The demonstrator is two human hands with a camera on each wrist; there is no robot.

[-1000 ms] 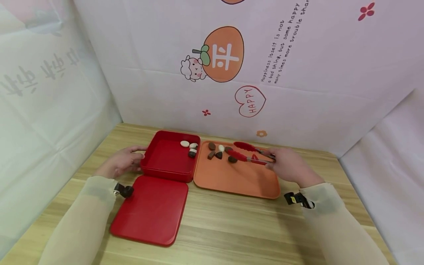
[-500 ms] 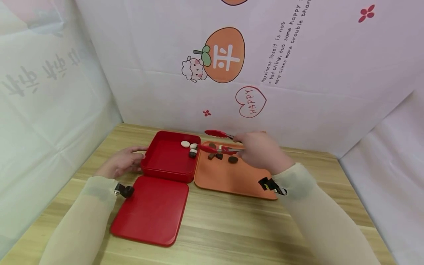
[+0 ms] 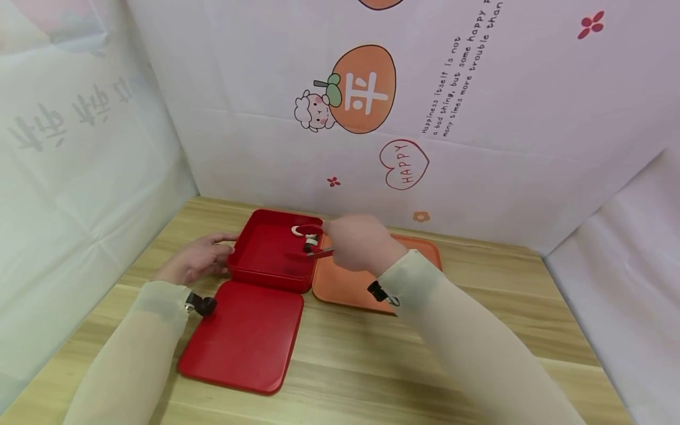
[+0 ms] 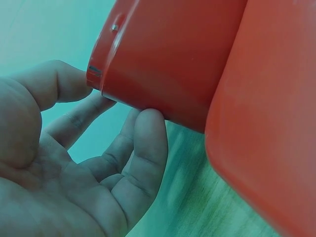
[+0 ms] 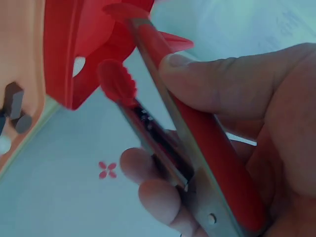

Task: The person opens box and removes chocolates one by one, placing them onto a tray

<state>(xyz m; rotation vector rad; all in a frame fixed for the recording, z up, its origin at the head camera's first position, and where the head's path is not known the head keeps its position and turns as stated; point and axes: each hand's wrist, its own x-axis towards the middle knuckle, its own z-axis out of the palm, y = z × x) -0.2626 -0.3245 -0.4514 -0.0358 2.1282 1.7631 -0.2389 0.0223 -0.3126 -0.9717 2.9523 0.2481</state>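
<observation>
My right hand [image 3: 357,243] grips a pair of red tongs [image 3: 313,241] between thumb and fingers. In the right wrist view the tongs [image 5: 197,148] have their jaws apart with nothing between them, and their tips reach over the open red box [image 3: 265,255]. A white sweet [image 3: 294,230] and a dark one [image 3: 309,247] lie in the box's far right corner. My left hand [image 3: 200,258] rests against the box's left wall. In the left wrist view a fingertip [image 4: 150,126] touches the red box [image 4: 168,54] and the thumb [image 4: 54,81] meets its rim.
The red lid [image 3: 241,336] lies flat in front of the box. An orange tray [image 3: 425,254] sits to the box's right, mostly hidden by my right arm; small dark pieces [image 5: 14,106] lie on the orange tray [image 5: 19,49]. White printed sheets wall in the wooden table [image 3: 372,366].
My right hand has carried the tongs leftwards from the orange tray to above the red box. The left hand has stayed against the box.
</observation>
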